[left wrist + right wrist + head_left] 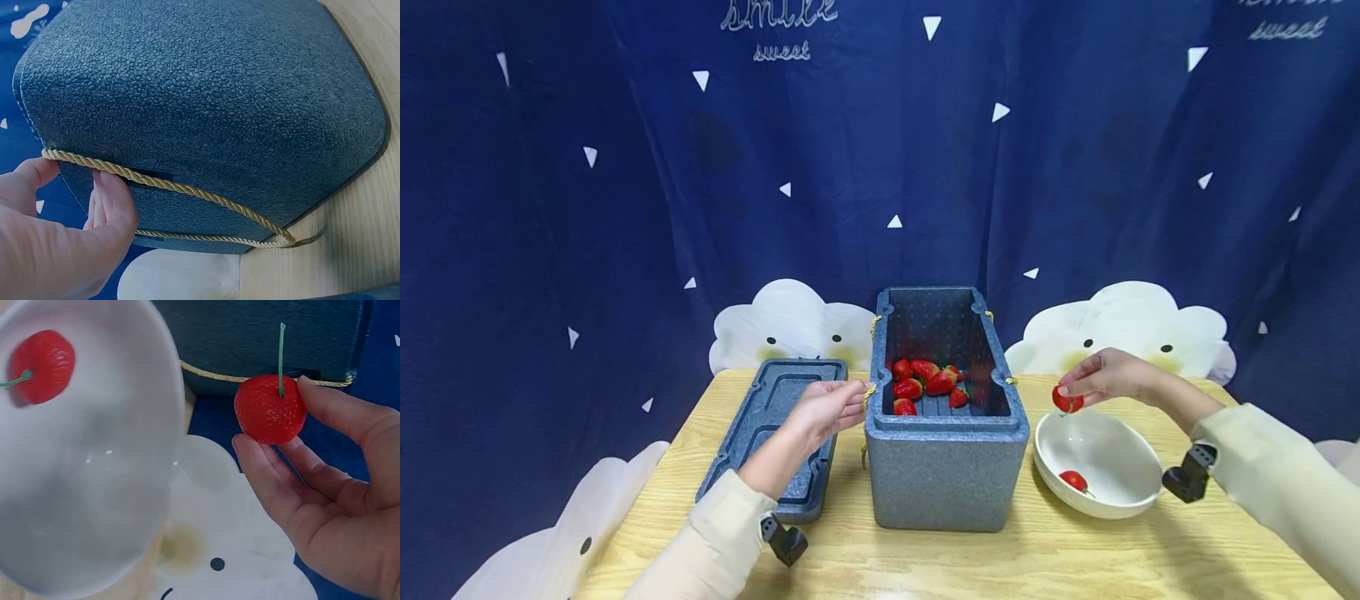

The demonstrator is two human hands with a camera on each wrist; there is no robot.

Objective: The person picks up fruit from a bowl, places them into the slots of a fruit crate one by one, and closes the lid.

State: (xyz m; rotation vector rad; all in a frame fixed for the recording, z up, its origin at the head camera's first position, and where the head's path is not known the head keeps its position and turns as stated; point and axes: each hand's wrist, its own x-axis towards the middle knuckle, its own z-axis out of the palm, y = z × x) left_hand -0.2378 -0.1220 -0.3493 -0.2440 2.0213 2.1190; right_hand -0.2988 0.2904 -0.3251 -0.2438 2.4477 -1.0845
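My right hand (1108,377) pinches a red strawberry (270,410) with a thin green stem, between thumb and fingertips, above the far rim of a white bowl (1131,450). Another strawberry (1074,480) lies inside that bowl. At the left side of a grey-blue foam box (947,483), my left hand (831,408) touches the upper edge near a twisted gold cord (212,197). Its thumb and fingers are apart, with the fingertips just by the cord. Several strawberries (940,382) lie on the floor of the lidless box.
The box's grey-blue lid (752,417) lies on the wooden table (925,562) at the left, partly behind my left forearm. A dark blue curtain (850,167) with white triangles and cloud faces hangs behind the table.
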